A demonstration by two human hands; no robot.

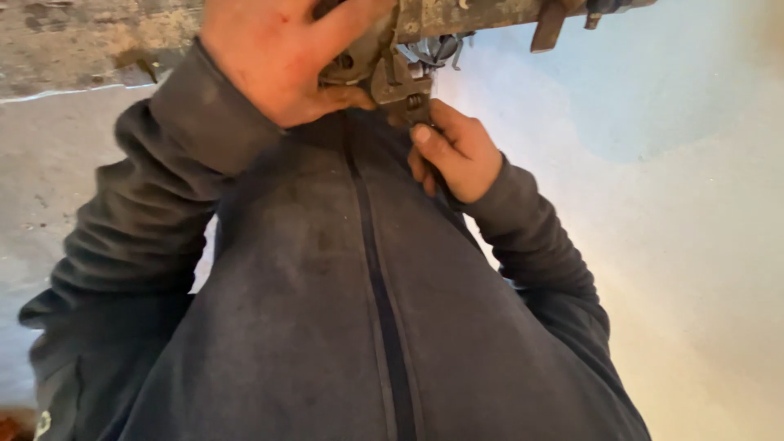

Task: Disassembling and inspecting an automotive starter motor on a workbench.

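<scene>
Gripping the handle of a rusty adjustable wrench (404, 86) with the right hand (457, 151), fingers curled snug round it, thumb laid along the front, just right of 12 o'clock. Wrapping the left hand (286, 57) around a grimy metal fitting (359, 53) at 11 o'clock, wrench head biting right beside it under a corroded pipe (490, 12). Wearing a dark zip jacket (343, 286) filling 6 o'clock.

Probably a building site: bare rough wall (73, 41), rusty metal pipe (490, 12).
</scene>
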